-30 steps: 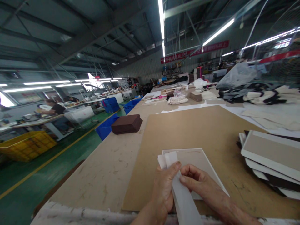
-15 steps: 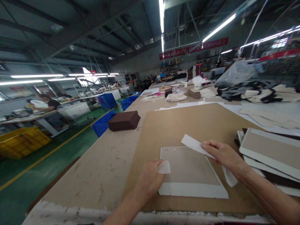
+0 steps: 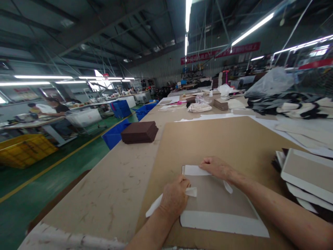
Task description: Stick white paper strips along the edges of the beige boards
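A flat beige panel (image 3: 218, 199) lies on a tan board, a white band (image 3: 221, 224) running along its near edge. My right hand (image 3: 217, 167) is closed on a white strip (image 3: 191, 170), which lies along the panel's far edge with a loose tail dangling below the hand. Closed beside the panel's left edge, my left hand (image 3: 173, 196) grips another white strip (image 3: 191, 191); one end pokes out over the panel and the rest trails to the left, under the hand. The fingertips of both hands are partly hidden.
To the right, similar white-edged panels (image 3: 309, 170) are piled unevenly. Dark brown sheets (image 3: 139, 132) are stacked at the table's left edge, near a blue bin (image 3: 116, 133). Fabric scraps (image 3: 299, 104) and a plastic bag (image 3: 270, 83) lie farther back. A person (image 3: 54, 106) sits across the aisle.
My right hand has moved left and brought its strip down along the panel's far edge. My left hand has shifted slightly right, its strip now trailing out to the left.
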Motion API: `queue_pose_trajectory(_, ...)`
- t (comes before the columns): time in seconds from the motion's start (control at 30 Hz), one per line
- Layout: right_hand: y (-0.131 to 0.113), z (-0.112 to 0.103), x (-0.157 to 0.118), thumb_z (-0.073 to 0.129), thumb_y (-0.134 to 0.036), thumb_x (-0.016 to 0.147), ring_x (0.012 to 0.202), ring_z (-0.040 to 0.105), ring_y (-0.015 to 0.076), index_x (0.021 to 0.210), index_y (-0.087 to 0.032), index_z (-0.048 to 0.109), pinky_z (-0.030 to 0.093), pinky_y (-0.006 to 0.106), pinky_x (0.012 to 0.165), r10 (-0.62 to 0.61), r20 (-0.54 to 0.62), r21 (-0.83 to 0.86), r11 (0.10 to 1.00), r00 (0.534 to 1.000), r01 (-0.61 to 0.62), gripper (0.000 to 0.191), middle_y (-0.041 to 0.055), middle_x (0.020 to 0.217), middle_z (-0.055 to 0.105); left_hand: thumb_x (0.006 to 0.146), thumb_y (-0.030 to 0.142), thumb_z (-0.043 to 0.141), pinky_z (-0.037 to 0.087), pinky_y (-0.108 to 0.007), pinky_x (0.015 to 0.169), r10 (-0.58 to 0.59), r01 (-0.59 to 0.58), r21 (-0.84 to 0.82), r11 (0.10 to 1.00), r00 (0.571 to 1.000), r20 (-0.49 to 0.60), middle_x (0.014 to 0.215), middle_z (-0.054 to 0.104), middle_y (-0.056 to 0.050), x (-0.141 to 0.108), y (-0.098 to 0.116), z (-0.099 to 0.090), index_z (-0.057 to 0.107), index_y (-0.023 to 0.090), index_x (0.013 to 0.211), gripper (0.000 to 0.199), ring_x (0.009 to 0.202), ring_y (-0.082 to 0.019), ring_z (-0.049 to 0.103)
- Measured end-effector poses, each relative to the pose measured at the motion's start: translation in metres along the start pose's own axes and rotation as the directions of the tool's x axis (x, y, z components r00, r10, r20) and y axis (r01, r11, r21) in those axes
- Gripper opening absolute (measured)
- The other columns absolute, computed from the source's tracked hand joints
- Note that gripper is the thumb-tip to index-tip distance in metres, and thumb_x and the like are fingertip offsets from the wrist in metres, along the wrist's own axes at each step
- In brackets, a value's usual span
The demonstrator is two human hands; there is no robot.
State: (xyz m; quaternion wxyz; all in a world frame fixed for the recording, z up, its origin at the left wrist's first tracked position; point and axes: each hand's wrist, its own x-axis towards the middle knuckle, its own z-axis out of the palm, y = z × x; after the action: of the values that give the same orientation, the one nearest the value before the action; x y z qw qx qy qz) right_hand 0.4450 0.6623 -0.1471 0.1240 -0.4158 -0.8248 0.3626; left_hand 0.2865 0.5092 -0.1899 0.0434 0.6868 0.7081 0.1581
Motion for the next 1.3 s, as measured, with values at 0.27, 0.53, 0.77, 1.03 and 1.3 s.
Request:
queue_pose_trajectory(0.27,0.011,0.012,0.028,0.050,-0.035,0.074,0.059,0.047,0.0106,0.072,-0.014,0.065,0.031,0.023,0.055,-0.025,0.004,-0.117,0.993,1.000,0.026,0.025,0.0005,0.065,0.059,0.080,0.019,0.046,0.046,-0.029,0.069,0.008,-0.008,0.044,0.999,1.000,0.004,0.101,0.056,0.001,0.002,0.001,-0.001,0.054,0.023,0.092,0.015,0.084,-0.017,0.058)
queue_pose_trajectory(0.53,0.017,0.013,0.037,0.050,-0.034,0.074,0.060,0.049,0.0107,0.074,-0.014,0.066,0.031,0.022,0.054,-0.046,0.015,-0.136,0.990,0.999,0.048,0.025,0.0002,0.066,0.060,0.076,0.016,0.043,0.053,-0.036,0.075,-0.035,0.035,0.076,0.996,0.999,0.007,0.124,0.051,-0.006,0.007,0.004,-0.003,0.047,0.020,0.116,0.041,0.095,-0.021,0.060)
queue_pose_trajectory(0.77,0.012,0.014,0.038,0.051,-0.033,0.074,0.061,0.050,0.0117,0.072,-0.014,0.066,0.032,0.023,0.056,-0.046,0.025,-0.130,0.990,0.999,0.049,0.024,0.0018,0.066,0.062,0.085,0.021,0.036,0.047,-0.040,0.097,0.007,-0.017,0.145,0.989,0.998,0.069,0.151,0.030,-0.005,0.008,-0.001,0.005,0.036,0.016,0.140,0.055,0.124,-0.024,0.047)
queue_pose_trajectory(1.03,0.032,-0.016,0.020,0.057,-0.032,0.069,0.062,0.052,0.0106,0.085,-0.016,0.064,0.036,0.021,0.055,-0.037,0.100,-0.032,0.999,0.994,0.040,0.023,-0.0002,0.072,0.063,0.085,0.021,0.036,0.050,-0.044,0.093,-0.003,-0.013,0.178,0.984,0.996,0.088,0.149,0.034,-0.005,0.010,-0.001,0.001,0.039,0.016,0.138,0.054,0.116,-0.025,0.055)
queue_pose_trajectory(1.3,0.073,-0.036,-0.026,0.044,-0.040,0.080,0.050,0.047,0.0100,0.082,-0.016,0.059,0.035,0.022,0.051,0.142,-0.038,0.007,0.990,0.989,-0.141,0.028,-0.0018,0.057,0.053,0.086,0.020,0.034,0.050,-0.043,0.094,-0.011,-0.012,0.192,0.981,0.993,0.120,0.150,0.032,-0.004,0.014,-0.001,0.000,0.040,0.017,0.138,0.053,0.116,-0.024,0.055)
